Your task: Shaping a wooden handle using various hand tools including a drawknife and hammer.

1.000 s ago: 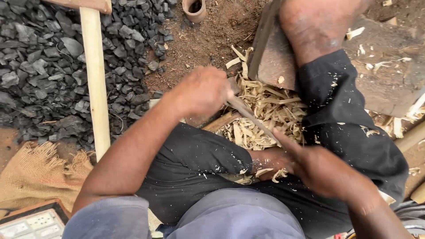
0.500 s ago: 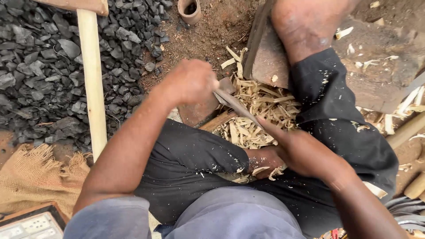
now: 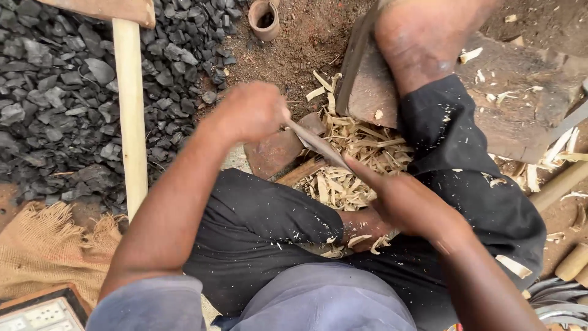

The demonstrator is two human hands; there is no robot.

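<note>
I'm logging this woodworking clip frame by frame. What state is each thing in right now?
left hand: closed on one end of the blade
right hand: closed on the other end
blade: held slanted over the shavings
wood shavings: loose heap between the legs
long wooden handle: lying on the charcoal
charcoal: piled in lumps
small clay pot: on its side, mouth open

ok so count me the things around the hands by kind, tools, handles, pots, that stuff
flat grey metal blade held between left hand and right hand: 1
long pale wooden handle: 1
small clay pot: 1
brown burlap sack: 1
pale wooden dowels at right edge: 2
total: 6
</note>
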